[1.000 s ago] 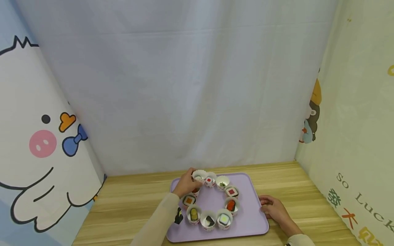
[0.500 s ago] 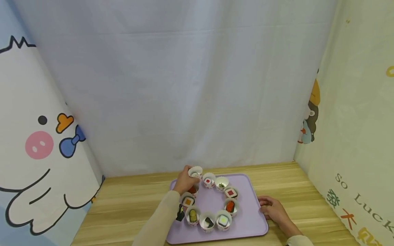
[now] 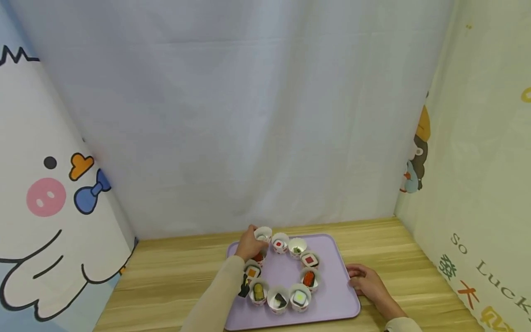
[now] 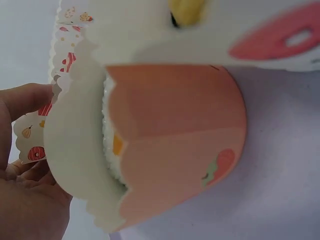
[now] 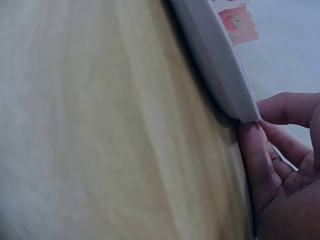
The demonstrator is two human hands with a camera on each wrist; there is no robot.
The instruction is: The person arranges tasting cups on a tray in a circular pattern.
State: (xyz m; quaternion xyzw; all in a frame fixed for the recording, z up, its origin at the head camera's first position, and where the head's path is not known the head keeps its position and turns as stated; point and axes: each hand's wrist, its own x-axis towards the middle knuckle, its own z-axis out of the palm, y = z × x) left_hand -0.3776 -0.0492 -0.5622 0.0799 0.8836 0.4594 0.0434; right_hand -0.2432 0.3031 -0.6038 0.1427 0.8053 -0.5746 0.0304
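My left hand (image 3: 247, 244) grips a white paper baking cup (image 3: 263, 234) at the back left of the lilac tray (image 3: 333, 299). In the left wrist view its printed side (image 4: 31, 140) shows between thumb and fingers. Nearer that camera, a pinkish-orange cup (image 4: 175, 135) holds a rice piece with an orange top. At the tray's right edge, my right hand (image 3: 369, 283) pinches the rim (image 5: 247, 102) with thumb and fingers. More cups form a ring on the tray, among them one with a red-topped piece (image 3: 309, 278) and one with a yellow piece (image 3: 259, 291).
The tray lies on a wood-patterned tabletop (image 3: 174, 276). Behind it hangs a pale curtain (image 3: 265, 138). Printed cloths stand at the left (image 3: 25, 138) and right (image 3: 477, 161). A dark strap-like piece (image 3: 244, 287) hangs by the left sleeve, over the tray.
The left hand has shifted its cup slightly back and left, opening a gap from the neighbouring cup, then lowered it a little. The right hand stays at the tray's rim.
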